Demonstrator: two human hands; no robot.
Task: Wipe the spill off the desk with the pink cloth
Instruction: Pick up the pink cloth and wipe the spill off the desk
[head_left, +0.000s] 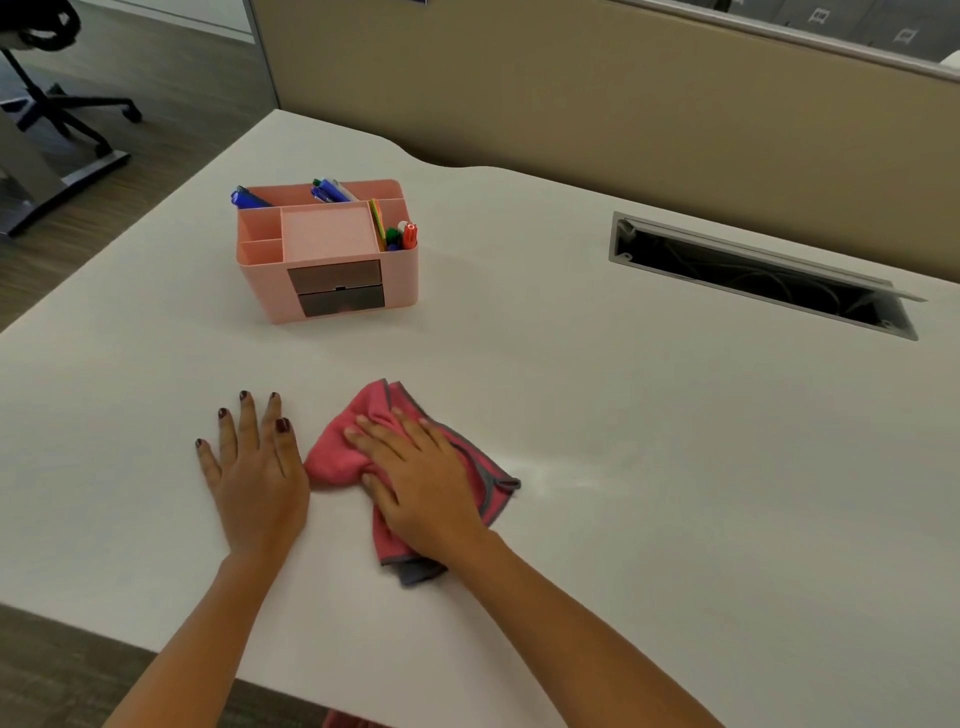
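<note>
The pink cloth (340, 457) with a grey hem lies bunched on the white desk (623, 415) near its front. My right hand (415, 483) presses flat on top of the cloth, fingers straight and pointing up and left. My left hand (254, 467) lies flat on the bare desk just left of the cloth, fingers spread. A faint wet streak (566, 475) shines on the desk right of the cloth.
A pink desk organiser (332, 249) with pens and two grey drawers stands behind the hands. An open cable slot (763, 275) is set in the desk at the right. A tan partition (571, 93) backs the desk. An office chair base (67, 114) stands far left.
</note>
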